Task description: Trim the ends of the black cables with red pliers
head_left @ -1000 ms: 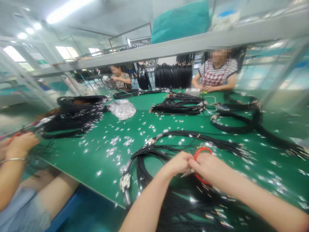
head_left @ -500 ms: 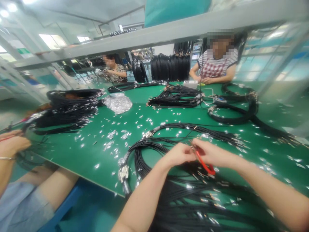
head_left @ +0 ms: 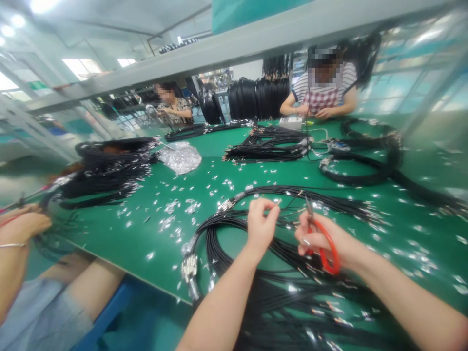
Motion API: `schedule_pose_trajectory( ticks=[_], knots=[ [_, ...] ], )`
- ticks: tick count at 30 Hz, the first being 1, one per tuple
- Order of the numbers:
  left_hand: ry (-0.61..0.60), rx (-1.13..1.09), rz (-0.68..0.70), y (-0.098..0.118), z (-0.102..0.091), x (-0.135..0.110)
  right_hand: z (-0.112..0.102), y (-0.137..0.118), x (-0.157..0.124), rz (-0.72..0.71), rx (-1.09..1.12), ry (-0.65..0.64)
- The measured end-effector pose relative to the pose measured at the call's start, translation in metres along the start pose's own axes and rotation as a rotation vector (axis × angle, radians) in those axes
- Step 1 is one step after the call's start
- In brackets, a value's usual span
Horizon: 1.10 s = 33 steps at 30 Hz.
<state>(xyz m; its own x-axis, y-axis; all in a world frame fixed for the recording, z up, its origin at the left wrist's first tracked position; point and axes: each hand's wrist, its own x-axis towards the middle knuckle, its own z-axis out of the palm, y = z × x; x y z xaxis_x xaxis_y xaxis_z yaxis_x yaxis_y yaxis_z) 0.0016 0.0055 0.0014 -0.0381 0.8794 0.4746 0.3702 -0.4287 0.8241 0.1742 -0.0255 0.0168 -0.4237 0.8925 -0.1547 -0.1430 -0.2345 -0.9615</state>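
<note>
My left hand (head_left: 262, 224) is closed in a pinch above a coil of black cables (head_left: 223, 229), with the small pale tip of a thin black cable (head_left: 279, 203) at its fingertips. My right hand (head_left: 321, 239) grips red-handled scissors (head_left: 334, 256), fingers curled round the handle and metal blades pointing up and away. A gap separates the two hands. Beyond them lies a bound bundle of cables (head_left: 278, 191), its stripped ends fanned out to the right. Below my wrists, more loose black cables (head_left: 285, 302) with pale and coppery ends spread toward me.
Small silvery scraps litter the green table (head_left: 146, 229). A clear plastic bag (head_left: 181, 157) sits near cable piles (head_left: 106, 170) on the left. Other bundles (head_left: 270, 146) lie farther back. A co-worker's hand (head_left: 25, 224) is at far left; two people sit opposite. A grey shelf beam (head_left: 175, 63) crosses above.
My hands, earlier together at the cable ends, have moved apart. The left shifted leftward and up; the right, with the scissors, moved slightly right, blades now showing upward.
</note>
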Motion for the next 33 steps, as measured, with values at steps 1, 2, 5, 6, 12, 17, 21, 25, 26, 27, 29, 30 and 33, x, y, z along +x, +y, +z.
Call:
schedule_pose_trajectory(
  ticks=[1,2,5,6,12,17,21,25,26,27,29,30,33],
  knots=[
    [-0.040,-0.108,-0.091,0.001,0.000,0.000,-0.004,-0.001,0.002,-0.054,-0.117,0.114],
    [-0.079,-0.206,-0.162,0.003,0.000,-0.001,-0.008,-0.002,0.006,-0.112,-0.229,0.244],
    [-0.088,-0.369,-0.247,0.010,0.000,-0.003,-0.013,0.000,0.020,-0.251,-0.304,0.484],
    [-0.065,-0.380,-0.248,0.012,-0.001,-0.003,-0.010,0.002,0.025,-0.278,-0.229,0.464],
    [-0.007,-0.408,-0.202,0.015,-0.010,0.002,0.034,0.013,0.051,-0.299,0.064,0.179],
    [-0.019,-0.631,-0.291,0.016,-0.016,0.007,0.041,0.011,0.064,-0.276,0.062,0.140],
    [0.016,-0.581,-0.246,0.015,-0.016,0.009,0.039,0.012,0.066,-0.311,-0.025,0.151],
    [0.025,-0.600,-0.295,0.011,-0.013,0.009,0.041,0.014,0.067,-0.313,-0.094,0.188],
    [0.026,-0.608,-0.312,0.010,-0.012,0.009,0.041,0.014,0.067,-0.313,-0.116,0.199],
    [0.031,-0.602,-0.318,0.009,-0.011,0.009,0.042,0.014,0.067,-0.315,-0.139,0.207],
    [0.050,-0.543,-0.293,0.007,-0.011,0.008,0.043,0.014,0.067,-0.319,-0.173,0.215],
    [0.062,-0.500,-0.269,0.007,-0.012,0.007,0.043,0.013,0.067,-0.322,-0.183,0.213],
    [0.081,-0.414,-0.210,0.007,-0.013,0.006,0.043,0.012,0.066,-0.329,-0.196,0.210]
  ],
)
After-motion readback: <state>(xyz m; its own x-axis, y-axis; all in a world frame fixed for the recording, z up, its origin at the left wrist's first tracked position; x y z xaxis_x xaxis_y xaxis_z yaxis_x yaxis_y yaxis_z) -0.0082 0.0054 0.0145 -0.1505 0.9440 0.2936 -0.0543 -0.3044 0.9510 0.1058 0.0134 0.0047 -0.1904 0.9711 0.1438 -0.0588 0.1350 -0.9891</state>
